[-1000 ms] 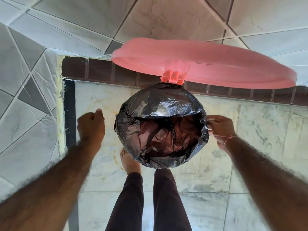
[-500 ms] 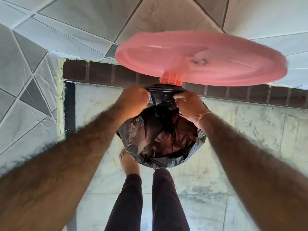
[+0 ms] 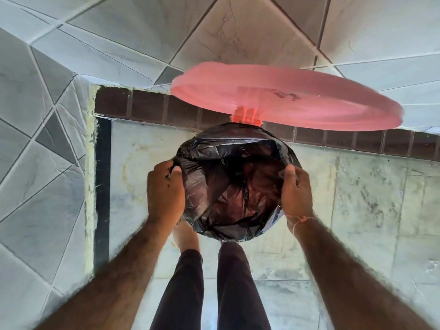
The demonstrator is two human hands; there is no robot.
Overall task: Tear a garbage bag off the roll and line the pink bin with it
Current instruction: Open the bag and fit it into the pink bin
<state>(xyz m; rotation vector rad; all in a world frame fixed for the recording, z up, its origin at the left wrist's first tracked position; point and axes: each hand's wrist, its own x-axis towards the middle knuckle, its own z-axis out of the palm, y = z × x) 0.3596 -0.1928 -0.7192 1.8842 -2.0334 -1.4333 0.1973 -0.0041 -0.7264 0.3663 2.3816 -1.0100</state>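
Note:
A black garbage bag lines the pink bin, its edge folded over the rim so the bin's wall is hidden. The bin's round pink lid stands raised at the back on its hinge. My left hand grips the bag at the rim's left side, thumb inside. My right hand grips the bag at the rim's right side, thumb on the plastic. The roll is not in view.
The bin stands on a marble floor near a tiled wall with a dark brown skirting strip. My legs in dark trousers and a bare foot are just in front of the bin.
Both hands have moved from the rim's back, near the hinge, down to its left and right sides. The bag edge now lies spread further over the rim.

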